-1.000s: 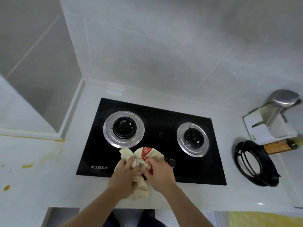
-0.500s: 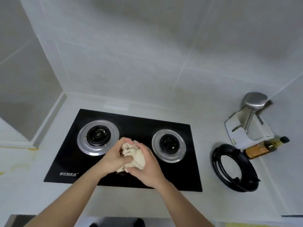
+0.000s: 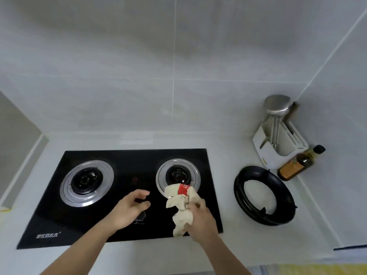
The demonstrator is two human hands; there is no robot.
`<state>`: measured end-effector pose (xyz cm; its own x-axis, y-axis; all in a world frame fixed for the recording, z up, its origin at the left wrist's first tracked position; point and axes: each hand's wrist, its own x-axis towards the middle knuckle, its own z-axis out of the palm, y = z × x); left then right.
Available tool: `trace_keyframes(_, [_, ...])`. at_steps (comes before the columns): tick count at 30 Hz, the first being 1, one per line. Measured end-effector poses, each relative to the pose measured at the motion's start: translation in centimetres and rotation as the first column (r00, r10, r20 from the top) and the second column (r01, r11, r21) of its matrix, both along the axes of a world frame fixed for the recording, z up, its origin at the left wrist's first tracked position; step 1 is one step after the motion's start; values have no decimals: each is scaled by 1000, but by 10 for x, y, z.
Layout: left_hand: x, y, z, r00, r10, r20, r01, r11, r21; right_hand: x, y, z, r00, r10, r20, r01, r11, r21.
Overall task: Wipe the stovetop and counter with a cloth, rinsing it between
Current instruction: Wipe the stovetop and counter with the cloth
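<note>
A black glass stovetop [image 3: 127, 163] with two round burners is set into the pale counter [image 3: 238, 243]. My right hand [image 3: 200, 219] grips a crumpled cream cloth [image 3: 181, 203] with a red patch, held over the stovetop's front right part, its far end lying by the right burner [image 3: 177, 175]. My left hand [image 3: 129, 209] hovers over the stovetop's front middle with fingers loosely spread, holding nothing. The left burner [image 3: 86, 182] is uncovered.
A black pan-support ring [image 3: 264, 195] lies on the counter right of the stovetop. Behind it stand a white utensil holder [image 3: 280, 143] with a steel ladle and a dark bottle [image 3: 297, 163]. Tiled walls close the back and right.
Both hands were bunching the cloth together over the stovetop's middle. Now my left hand has let go and my right hand has carried the cloth toward the right burner.
</note>
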<state>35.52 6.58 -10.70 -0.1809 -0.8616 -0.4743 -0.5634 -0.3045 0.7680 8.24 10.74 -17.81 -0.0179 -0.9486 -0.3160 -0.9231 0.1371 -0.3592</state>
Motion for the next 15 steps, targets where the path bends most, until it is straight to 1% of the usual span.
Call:
trace_keyframes(1, [1, 0, -7, 997, -53, 57, 52, 999, 16, 3, 1, -8, 1000, 22, 6, -22, 1000, 17])
trace_keyframes(3, [3, -1, -15, 979, -131, 156, 129, 991, 23, 14, 1, -16, 996, 82, 39, -82, 997, 2])
trace_keyframes(4, [6, -2, -20, 964, -159, 214, 158, 987, 20, 21, -1, -17, 993, 118, 31, -117, 993, -14])
trace_keyframes(6, [10, -6, -34, 904, -206, 375, 217, 976, 11, 31, -2, -19, 988, 155, 4, -155, 986, -69])
trace_keyframes(8, [15, -7, -49, 808, -241, 538, 269, 963, 26, 32, -2, -15, 990, 141, 26, -138, 987, -83])
trace_keyframes(9, [18, -6, -55, 776, -262, 574, 284, 957, 53, 30, -1, -16, 990, 141, 30, -139, 987, -78])
trace_keyframes(11, [21, 1, -67, 751, -327, 574, 313, 941, 127, 22, 1, -17, 987, 157, -26, -158, 982, -103])
trace_keyframes(13, [28, 8, -79, 741, -359, 567, 328, 931, 160, 7, 6, -24, 979, 171, -107, -187, 969, -162])
trace_keyframes(15, [34, 8, -87, 758, -349, 551, 315, 936, 161, -12, 10, -32, 981, 160, -106, -177, 969, -173])
